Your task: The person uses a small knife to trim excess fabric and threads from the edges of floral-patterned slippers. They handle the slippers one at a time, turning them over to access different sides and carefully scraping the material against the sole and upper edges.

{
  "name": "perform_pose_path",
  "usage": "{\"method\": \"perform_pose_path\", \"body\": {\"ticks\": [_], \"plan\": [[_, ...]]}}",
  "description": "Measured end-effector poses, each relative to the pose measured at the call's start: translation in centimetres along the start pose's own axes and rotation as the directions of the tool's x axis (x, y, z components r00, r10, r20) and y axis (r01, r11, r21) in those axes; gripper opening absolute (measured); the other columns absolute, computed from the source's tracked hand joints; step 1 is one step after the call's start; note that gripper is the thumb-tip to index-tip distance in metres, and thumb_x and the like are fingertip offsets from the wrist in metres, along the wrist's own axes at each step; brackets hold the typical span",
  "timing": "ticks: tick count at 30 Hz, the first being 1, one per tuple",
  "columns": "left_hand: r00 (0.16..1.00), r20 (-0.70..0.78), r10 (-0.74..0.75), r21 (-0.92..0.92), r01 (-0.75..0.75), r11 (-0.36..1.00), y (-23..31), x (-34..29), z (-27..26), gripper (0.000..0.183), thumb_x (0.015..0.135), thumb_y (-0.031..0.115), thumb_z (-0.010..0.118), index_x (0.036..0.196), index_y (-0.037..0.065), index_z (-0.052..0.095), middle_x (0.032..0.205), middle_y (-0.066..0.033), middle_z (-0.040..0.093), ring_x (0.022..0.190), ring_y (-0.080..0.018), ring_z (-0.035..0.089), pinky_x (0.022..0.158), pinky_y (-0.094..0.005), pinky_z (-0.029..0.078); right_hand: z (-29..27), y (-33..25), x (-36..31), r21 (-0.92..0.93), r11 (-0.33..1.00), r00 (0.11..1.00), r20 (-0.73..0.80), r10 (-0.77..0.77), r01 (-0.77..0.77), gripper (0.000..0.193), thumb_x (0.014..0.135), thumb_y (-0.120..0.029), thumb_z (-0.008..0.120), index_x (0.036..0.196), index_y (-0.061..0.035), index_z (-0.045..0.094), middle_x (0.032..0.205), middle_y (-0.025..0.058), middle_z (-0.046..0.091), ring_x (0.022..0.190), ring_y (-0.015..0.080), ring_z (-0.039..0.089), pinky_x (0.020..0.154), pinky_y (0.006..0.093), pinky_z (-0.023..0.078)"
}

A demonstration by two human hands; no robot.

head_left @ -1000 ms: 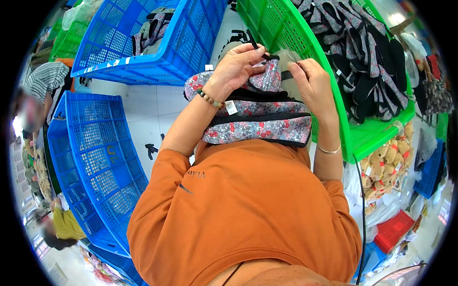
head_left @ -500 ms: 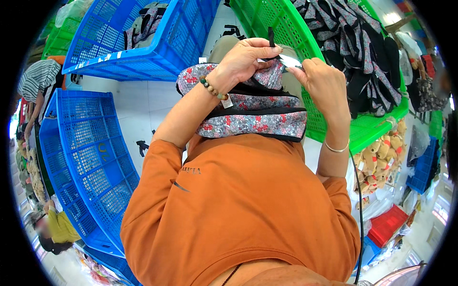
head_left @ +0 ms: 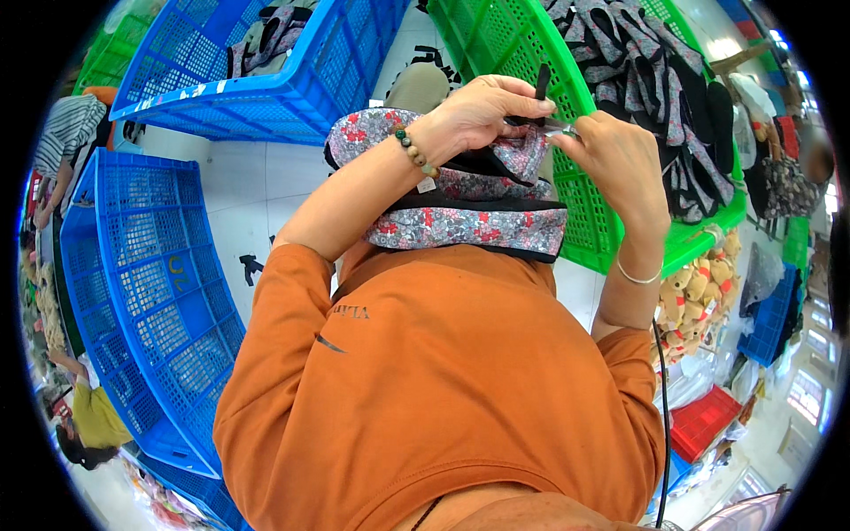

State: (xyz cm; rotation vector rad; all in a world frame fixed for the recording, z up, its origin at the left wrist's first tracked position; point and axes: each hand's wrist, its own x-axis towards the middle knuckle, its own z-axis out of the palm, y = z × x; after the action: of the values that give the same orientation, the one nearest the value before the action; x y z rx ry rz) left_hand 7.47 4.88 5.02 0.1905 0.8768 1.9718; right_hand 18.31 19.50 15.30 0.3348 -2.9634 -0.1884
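Note:
My left hand (head_left: pixel 478 113) is closed on the black strap (head_left: pixel 543 80) of a padded floral fabric piece (head_left: pixel 524 156), and the strap's free end sticks up above my fingertips. Close on its right, my right hand (head_left: pixel 620 164) pinches a small shiny metal tool (head_left: pixel 561 130), bladed in look, at the strap; the fingers mostly hide it. The fabric is grey with red flowers and black trim. Across my lap lies another floral piece (head_left: pixel 469 227) with a black edge, and a small white tag hangs below my left wrist.
On the right stands a green crate (head_left: pixel 584 208) heaped with similar floral and black pieces (head_left: pixel 660 97). Blue crates stand at the upper left (head_left: pixel 221 97) and left (head_left: pixel 164 292). Plush toys (head_left: pixel 699 296) lie beyond the green crate. Other people are at the far left.
Both hands have moved slightly right, with the strap and fabric end in the left. The metal blade, bright between the hands before, is now mostly covered by my fingers.

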Motion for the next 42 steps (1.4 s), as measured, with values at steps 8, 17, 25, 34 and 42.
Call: {"method": "perform_pose_path", "body": {"ticks": [8,17,25,34,42], "plan": [[0.990,0.015,-0.137,0.133,0.134,0.982,-0.4,0.7,1.6,0.002,0.084,0.009,0.067,0.085,0.010,0.068,0.093,-0.0007,0.068,0.093,-0.0129,0.060,0.087,-0.0442,0.044,1.4,0.9,-3.4,0.055,0.998,0.995,-0.089,0.042,-0.037,0.037,0.081,-0.038,0.064,0.067,-0.0052,0.055,0.065,0.0084,0.055,0.057,0.0283,0.059,0.047,0.0361,0.045],[0.988,-0.008,-0.154,0.131,0.154,0.979,-0.7,0.3,2.5,0.015,0.076,0.006,0.075,0.077,0.011,0.061,0.081,-0.0024,0.064,0.085,-0.0167,0.059,0.078,-0.0417,0.043,1.6,1.1,-4.6,0.032,0.999,0.995,-0.098,0.006,-0.003,0.036,0.084,-0.038,0.062,0.067,-0.0070,0.054,0.065,0.0076,0.054,0.055,0.0268,0.059,0.046,0.0347,0.045],[0.983,0.031,-0.179,0.171,0.171,0.970,-1.6,0.5,1.6,0.005,0.083,0.009,0.069,0.079,0.010,0.066,0.090,-0.0015,0.067,0.091,-0.0139,0.061,0.085,-0.0416,0.046,1.5,1.2,-5.1,0.011,1.000,0.998,-0.063,0.002,-0.002,0.036,0.086,-0.038,0.059,0.066,-0.0077,0.055,0.062,0.0078,0.055,0.053,0.0263,0.058,0.046,0.0347,0.045],[0.979,0.026,-0.200,0.151,0.194,0.969,-1.6,0.1,1.6,0.003,0.084,0.010,0.068,0.081,0.010,0.067,0.090,-0.0011,0.067,0.091,-0.0126,0.060,0.085,-0.0408,0.046,1.7,0.9,-5.2,0.034,0.999,0.997,-0.076,0.014,-0.012,0.038,0.085,-0.039,0.059,0.065,-0.0073,0.056,0.061,0.0081,0.055,0.053,0.0260,0.059,0.046,0.0343,0.044],[0.980,0.036,-0.196,0.103,0.191,0.976,-1.8,0.1,1.3,0.004,0.084,0.013,0.068,0.084,0.008,0.067,0.089,-0.0017,0.067,0.089,-0.0128,0.060,0.086,-0.0412,0.046,1.8,0.9,-5.4,0.051,0.998,0.996,-0.082,0.038,-0.034,0.038,0.085,-0.039,0.060,0.065,-0.0071,0.056,0.061,0.0081,0.055,0.053,0.0261,0.058,0.046,0.0347,0.045]]}}
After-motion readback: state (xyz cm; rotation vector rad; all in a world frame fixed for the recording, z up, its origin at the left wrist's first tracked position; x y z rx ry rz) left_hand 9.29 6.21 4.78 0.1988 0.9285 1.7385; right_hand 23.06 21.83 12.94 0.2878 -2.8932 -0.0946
